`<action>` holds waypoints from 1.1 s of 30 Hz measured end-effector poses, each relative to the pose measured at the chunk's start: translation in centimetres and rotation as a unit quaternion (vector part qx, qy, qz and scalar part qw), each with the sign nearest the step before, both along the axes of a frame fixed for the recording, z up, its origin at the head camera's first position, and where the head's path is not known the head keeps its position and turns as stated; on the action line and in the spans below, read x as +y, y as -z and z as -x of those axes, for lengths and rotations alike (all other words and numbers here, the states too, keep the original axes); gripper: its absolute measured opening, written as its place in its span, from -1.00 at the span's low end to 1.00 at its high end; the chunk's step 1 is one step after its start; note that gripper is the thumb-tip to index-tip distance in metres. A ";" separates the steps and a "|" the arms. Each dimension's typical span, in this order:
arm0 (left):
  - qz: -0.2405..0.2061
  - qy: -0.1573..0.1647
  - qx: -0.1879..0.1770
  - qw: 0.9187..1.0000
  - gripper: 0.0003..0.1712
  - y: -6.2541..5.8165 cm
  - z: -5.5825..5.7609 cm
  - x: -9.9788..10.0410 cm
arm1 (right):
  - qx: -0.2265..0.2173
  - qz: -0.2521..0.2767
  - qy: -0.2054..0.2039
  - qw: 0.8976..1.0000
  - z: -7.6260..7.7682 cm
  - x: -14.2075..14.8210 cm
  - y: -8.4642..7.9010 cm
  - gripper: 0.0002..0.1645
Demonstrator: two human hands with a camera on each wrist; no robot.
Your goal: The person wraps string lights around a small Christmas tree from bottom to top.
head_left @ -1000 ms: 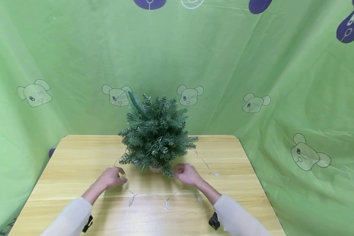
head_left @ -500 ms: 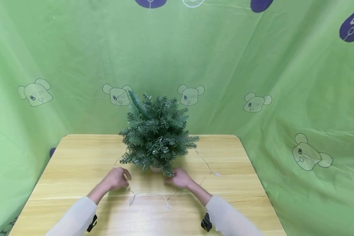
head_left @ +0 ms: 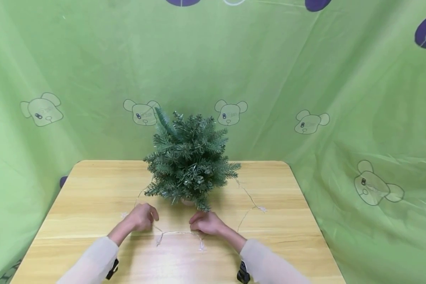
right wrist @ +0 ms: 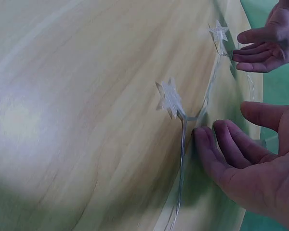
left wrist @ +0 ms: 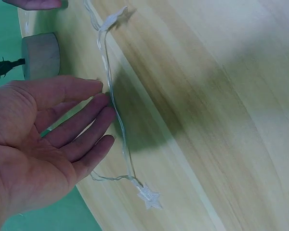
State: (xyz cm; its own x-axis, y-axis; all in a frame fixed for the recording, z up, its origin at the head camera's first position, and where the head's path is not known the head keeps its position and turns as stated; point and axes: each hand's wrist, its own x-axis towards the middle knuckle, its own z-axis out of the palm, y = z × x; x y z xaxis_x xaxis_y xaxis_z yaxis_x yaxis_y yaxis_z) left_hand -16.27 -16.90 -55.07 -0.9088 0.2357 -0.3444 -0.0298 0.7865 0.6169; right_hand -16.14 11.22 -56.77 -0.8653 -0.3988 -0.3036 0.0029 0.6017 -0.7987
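Note:
A small artificial Christmas tree (head_left: 191,161) stands at the back middle of the table, its round base (left wrist: 41,56) partly showing under the branches. A string of star lights (head_left: 177,232) lies on the wood around the front and sides of the tree. My left hand (head_left: 142,217) is at the wire left of the tree, fingers loosely extended, tips beside or touching the wire. In front of the tree, my right hand (head_left: 206,223) has relaxed fingers beside the wire, thumb apart from them. A clear plastic star (right wrist: 169,98) lies near those fingertips. Contact with the wire is hard to tell.
The wooden table (head_left: 269,252) has rounded back corners. A green curtain (head_left: 191,59) with bear-head outlines hangs behind and at both sides. Another star (head_left: 262,209) of the string lies to the right of the tree.
My right hand has moved left and toward me, from beside the low right branches to the wire in front. My left hand has shifted slightly right. The tree stays in place.

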 end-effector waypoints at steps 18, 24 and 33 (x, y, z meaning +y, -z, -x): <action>0.008 -0.016 0.016 1.000 -0.42 0.5 -0.1 -0.5 | -0.005 -0.022 -0.016 1.000 -0.3 -1.6 0.4 -0.63; 0.005 -0.017 0.021 1.000 -0.42 0.8 -0.1 -0.3 | -0.014 -0.016 -0.013 1.000 -0.4 -1.5 0.4 -0.65; 0.008 -0.012 0.036 0.999 -0.42 0.8 0.0 -0.2 | 0.052 -0.047 -0.015 0.997 -0.7 -1.8 1.1 -0.61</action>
